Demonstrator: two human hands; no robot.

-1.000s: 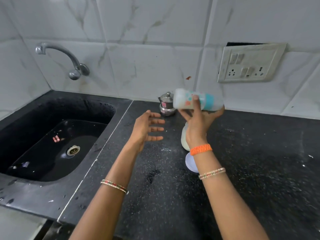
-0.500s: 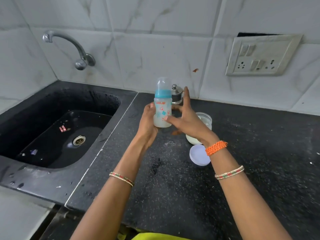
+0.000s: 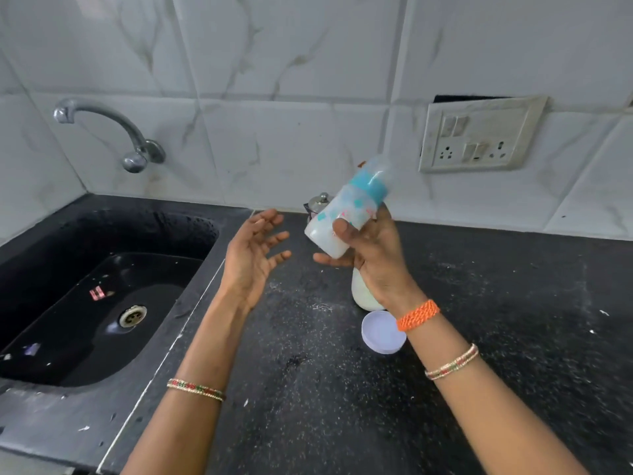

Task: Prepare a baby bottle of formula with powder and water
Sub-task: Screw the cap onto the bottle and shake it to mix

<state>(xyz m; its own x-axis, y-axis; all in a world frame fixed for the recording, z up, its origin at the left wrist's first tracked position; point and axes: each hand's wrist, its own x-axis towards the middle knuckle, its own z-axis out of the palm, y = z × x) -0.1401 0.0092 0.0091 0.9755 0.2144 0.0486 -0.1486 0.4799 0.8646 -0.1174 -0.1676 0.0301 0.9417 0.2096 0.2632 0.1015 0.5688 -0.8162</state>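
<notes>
A baby bottle point(image 3: 349, 210) with a blue collar and clear cap holds milky white liquid. My right hand point(image 3: 370, 255) grips it above the black counter, tilted with its cap pointing up and to the right. A little to the left of the bottle my left hand point(image 3: 255, 255) hovers with fingers spread, holding nothing. Mostly hidden behind my right wrist stands a white powder jar point(image 3: 361, 291). Its round white lid point(image 3: 382, 332) lies flat on the counter just in front of it.
A small steel pot point(image 3: 317, 202) stands by the wall behind the bottle. A black sink point(image 3: 102, 296) with a wall tap point(image 3: 130, 145) fills the left. A switch and socket plate point(image 3: 479, 135) is on the tiled wall. White specks dot the counter point(image 3: 513, 337).
Half a second ago both hands held the bottle upright. Now my left hand has let go and drawn left, and my right hand has tilted the bottle to the right.
</notes>
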